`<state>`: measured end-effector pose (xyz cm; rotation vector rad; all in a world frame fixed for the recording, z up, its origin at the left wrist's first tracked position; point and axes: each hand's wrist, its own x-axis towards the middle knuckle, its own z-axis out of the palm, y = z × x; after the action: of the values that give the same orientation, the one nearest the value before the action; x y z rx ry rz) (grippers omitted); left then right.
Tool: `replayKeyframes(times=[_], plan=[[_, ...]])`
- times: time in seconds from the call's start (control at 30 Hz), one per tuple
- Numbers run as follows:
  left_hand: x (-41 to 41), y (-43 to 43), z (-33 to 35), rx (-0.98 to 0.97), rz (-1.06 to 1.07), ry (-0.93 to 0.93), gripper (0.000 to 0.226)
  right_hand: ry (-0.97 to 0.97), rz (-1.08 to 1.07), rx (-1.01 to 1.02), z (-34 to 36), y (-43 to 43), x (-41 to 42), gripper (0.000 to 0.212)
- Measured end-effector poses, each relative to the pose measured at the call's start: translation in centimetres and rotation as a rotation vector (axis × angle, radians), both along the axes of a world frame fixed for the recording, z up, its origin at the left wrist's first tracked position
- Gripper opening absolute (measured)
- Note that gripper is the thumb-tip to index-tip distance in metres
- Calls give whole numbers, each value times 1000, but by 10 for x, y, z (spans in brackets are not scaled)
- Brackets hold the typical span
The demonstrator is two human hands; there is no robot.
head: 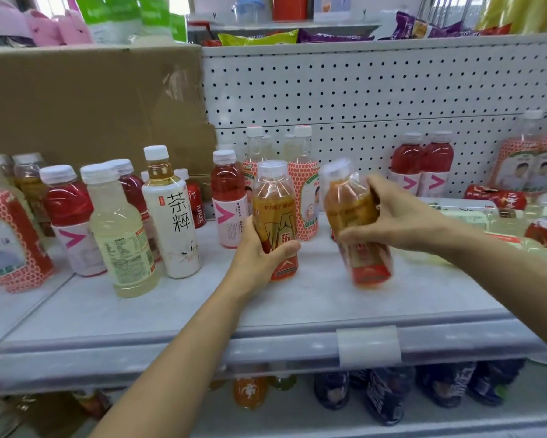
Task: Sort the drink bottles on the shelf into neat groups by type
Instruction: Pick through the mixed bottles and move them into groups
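From the head view, we are looking down at a white shelf [297, 298] and holding a bottle in each hand near its middle. Our left hand [259, 248] is gripping the orange bottle [275, 213] low on its label, thumb curled across the front and fingers wrapped round behind; the bottle is standing upright. Our right hand [401, 216] is gripping the second orange bottle [357, 248] from its right side, fingers curled round the upper body. This bottle is tilting, cap leaning left, just beside the first but apart from it. It is blurred, and we cannot tell whether its base is touching the shelf. Toward the left edge, a white tea bottle [174, 216], a pale bottle [120, 235] and a red bottle [66, 213] are standing close together. Behind our left hand, another red one [227, 200] and two honeycomb bottles [303, 184] are standing near the back edge. A red pair [420, 165] is standing against the pegboard [360, 90] toward the right, and several bottles are lying on their sides at the right edge [493, 197]. Cardboard [91, 105] is covering the back on the left. A clear tag holder [368, 346] is clipped on the front edge, and dark bottles [389, 396] are showing below it.
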<state>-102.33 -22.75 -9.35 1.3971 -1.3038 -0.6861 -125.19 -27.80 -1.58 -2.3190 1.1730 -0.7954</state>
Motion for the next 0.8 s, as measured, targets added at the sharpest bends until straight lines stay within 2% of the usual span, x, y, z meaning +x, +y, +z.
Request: replayKeyframes(times=[0.07, 0.23, 0.33, 0.43, 0.47, 0.53, 0.57, 0.63, 0.7, 0.8], plan=[[-1, 2, 1, 5, 0, -19, 77, -150, -2, 34, -6, 3, 13, 67], [-3, 8, 5, 22, -7, -6, 75, -354, -65, 63, -28, 7, 33, 67], [-5, 12, 9, 60, 7, -23, 71, -323, -79, 62, -31, 9, 29, 62], [-15, 21, 13, -16, 117, 17, 76, -217, -56, 42, -32, 12, 10, 64], [-20, 26, 14, -90, 201, -26, 78, -177, -59, 30, -33, 12, -2, 67], [-33, 38, 16, -331, 358, -246, 72, -54, -93, -21, -34, 9, -30, 65], [-43, 44, 16, -486, 368, -380, 67, 3, -112, -48, -33, 6, -46, 61], [-70, 50, 15, -705, 225, -620, 57, 109, -150, -75, -30, -1, -80, 54], [-104, 47, 13, -730, -5, -799, 49, 227, -193, -50, -24, -10, -111, 57], [-161, 21, 17, -484, -169, -904, 50, 441, -263, 5, -19, -27, -155, 65]])
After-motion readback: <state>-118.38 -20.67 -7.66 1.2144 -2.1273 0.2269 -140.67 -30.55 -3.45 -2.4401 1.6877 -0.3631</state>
